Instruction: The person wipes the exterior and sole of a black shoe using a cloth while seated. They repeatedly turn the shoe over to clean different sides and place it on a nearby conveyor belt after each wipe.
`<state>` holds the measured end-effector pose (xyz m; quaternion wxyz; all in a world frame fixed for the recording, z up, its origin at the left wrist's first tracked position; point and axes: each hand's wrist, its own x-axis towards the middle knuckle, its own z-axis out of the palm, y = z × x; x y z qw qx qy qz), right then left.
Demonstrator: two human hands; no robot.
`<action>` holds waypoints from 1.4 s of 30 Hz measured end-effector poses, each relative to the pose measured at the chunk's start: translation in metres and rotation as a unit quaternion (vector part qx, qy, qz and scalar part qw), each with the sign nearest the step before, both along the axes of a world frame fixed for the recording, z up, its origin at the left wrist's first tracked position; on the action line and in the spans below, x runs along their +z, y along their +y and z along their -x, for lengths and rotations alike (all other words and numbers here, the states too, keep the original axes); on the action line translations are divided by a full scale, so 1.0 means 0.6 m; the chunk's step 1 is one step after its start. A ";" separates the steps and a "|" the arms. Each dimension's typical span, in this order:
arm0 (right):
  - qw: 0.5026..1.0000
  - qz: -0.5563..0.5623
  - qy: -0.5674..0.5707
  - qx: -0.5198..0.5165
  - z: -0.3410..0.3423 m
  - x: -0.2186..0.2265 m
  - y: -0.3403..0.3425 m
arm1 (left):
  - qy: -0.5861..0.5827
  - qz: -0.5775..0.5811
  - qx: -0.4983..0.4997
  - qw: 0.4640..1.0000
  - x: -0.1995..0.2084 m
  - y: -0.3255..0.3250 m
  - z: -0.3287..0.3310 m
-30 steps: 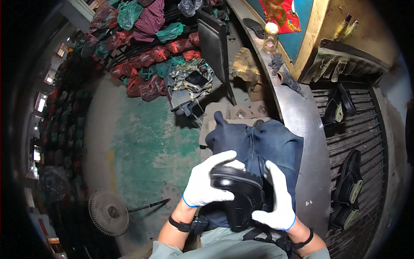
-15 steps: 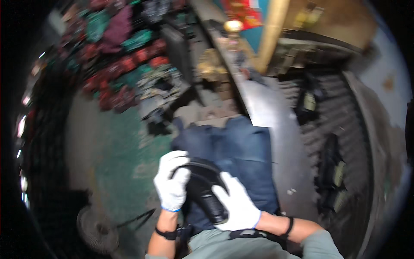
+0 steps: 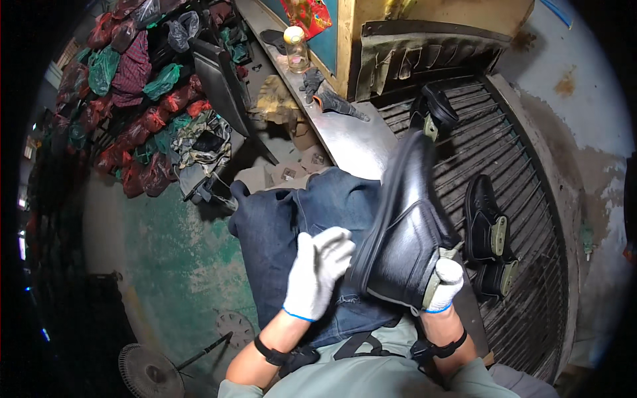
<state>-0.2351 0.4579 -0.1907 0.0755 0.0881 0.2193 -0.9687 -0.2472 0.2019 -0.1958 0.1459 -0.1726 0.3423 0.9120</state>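
boot (image 3: 405, 225) on lap | shoes (image 3: 488, 232) right | fan (image 3: 149, 371) left

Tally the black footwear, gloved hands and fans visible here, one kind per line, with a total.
Black boots: 3 (one held, one on the grille, one further up it)
White-gloved hands: 2 (left hand, right hand)
Floor fans: 1
Total: 6

Right hand (image 3: 443, 284) mostly hidden behind black boot (image 3: 405, 229); grip unclear, probably underneath. Bags (image 3: 126, 73) at left rim darkened, cut off.
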 end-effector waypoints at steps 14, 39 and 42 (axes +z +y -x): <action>0.935 -0.301 -0.002 -0.186 0.113 0.020 0.096 | -0.125 -0.084 -0.187 0.971 -0.019 0.153 0.032; 0.741 -0.647 0.165 -0.074 0.099 -0.085 -0.021 | 0.052 -0.091 0.010 0.994 0.024 -0.010 0.086; 0.817 -0.557 0.116 -0.094 0.157 -0.106 0.021 | 0.033 0.011 0.008 0.999 0.021 -0.049 0.073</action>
